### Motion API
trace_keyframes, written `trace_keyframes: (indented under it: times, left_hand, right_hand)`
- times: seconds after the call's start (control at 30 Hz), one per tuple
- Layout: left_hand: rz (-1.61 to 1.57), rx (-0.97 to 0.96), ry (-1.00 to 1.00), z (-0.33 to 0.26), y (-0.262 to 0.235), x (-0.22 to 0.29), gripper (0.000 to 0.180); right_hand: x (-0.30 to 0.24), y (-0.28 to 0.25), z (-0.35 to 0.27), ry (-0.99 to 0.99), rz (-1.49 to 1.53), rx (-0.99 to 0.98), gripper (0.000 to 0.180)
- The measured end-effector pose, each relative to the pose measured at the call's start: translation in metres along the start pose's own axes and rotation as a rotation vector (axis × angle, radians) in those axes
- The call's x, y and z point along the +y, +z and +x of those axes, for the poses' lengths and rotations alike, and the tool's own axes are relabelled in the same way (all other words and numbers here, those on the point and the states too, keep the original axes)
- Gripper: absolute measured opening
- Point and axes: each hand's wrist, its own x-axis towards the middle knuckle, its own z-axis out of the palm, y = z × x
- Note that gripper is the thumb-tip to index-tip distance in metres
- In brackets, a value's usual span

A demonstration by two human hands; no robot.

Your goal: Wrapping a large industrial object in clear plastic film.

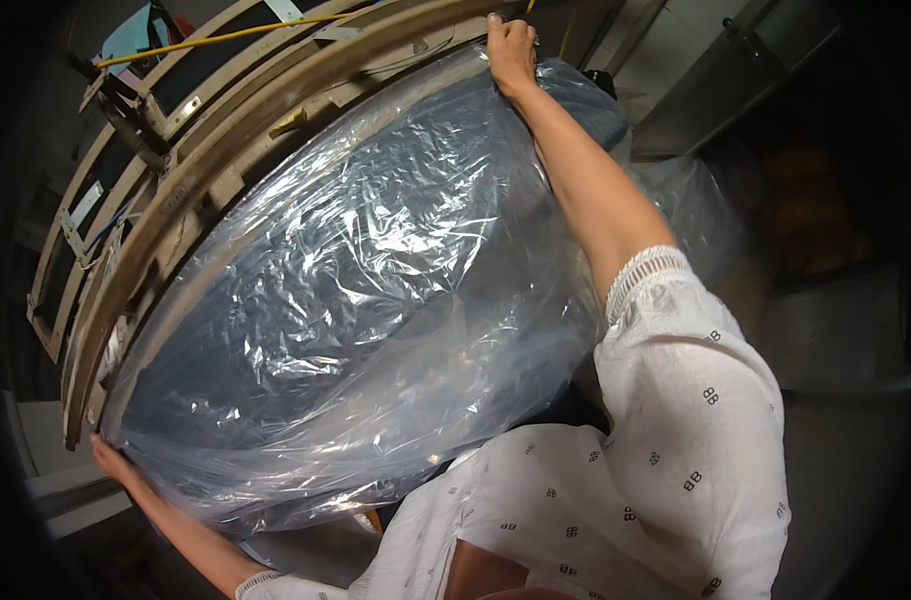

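Observation:
A large sheet of clear, crinkled plastic film (375, 230) lies over a dark flat panel, which shows through it. My arms are stretched wide to its two far corners. At the top, my right hand (512, 55) is closed on the film's right corner, against the end of a worn wooden rail (245, 95). Down at the left, my left hand (107, 460) holds the film's other corner near the rail's left end. Its fingers are mostly hidden.
Beyond the rail stands a light wooden framework (70, 225) with metal brackets, crossed by a yellow cord (215, 40). More clear plastic (690, 205) hangs at the right, beside a grey metal cabinet (720, 85). My body is close to the film's near edge.

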Motion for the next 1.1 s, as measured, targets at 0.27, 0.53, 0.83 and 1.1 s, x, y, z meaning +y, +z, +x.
trace_keyframes:
  times: [0.27, 0.53, 0.83, 1.1]
  left_hand:
    - [-0.401, -0.088, -0.157, -0.048, -0.124, 0.123, 0.038]
    - [-0.087, 0.022, -0.219, -0.110, -0.272, 0.085, 0.055]
    - [0.400, -0.222, -0.260, -0.151, -0.298, 0.067, 0.041]
    - [0.209, -0.560, 0.561, -0.199, -0.013, 0.293, 0.022]
  right_hand:
    - [-0.035, -0.061, -0.074, 0.299, 0.437, -0.354, 0.029]
    - [-0.104, -0.103, -0.105, 0.315, 0.418, -1.014, 0.043]
    - [-0.092, -0.112, -0.129, -0.057, 0.619, -0.838, 0.020]
    - [-0.103, -0.139, -0.140, -0.073, 0.493, -0.856, 0.031]
